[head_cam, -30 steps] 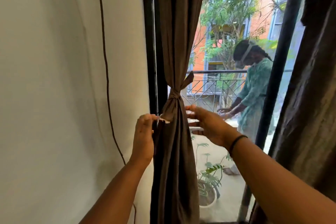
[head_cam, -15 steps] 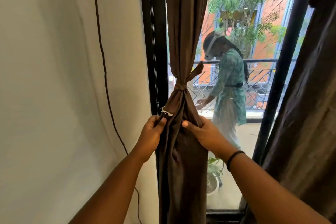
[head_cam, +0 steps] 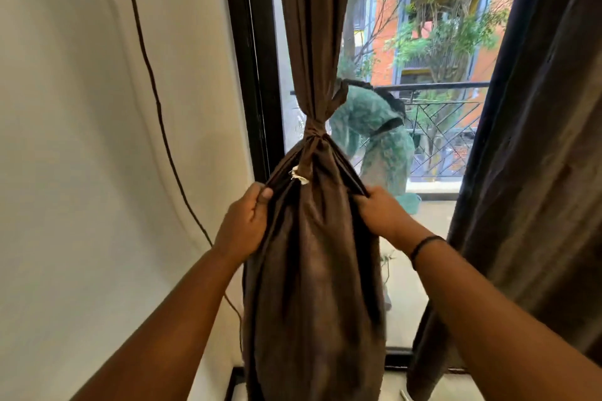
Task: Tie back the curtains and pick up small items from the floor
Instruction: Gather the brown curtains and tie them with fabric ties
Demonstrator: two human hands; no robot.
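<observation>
White wall fills the left of the frame, crossed by a thin dark cable. Centre frame, a brown curtain hangs by a black window frame, cinched by a knot above mid-height. A second dark curtain hangs at the right edge. Below the knot, the left hand and right hand each pinch a fold of the bundled curtain, fingers curled. The right wrist wears a black band.
</observation>
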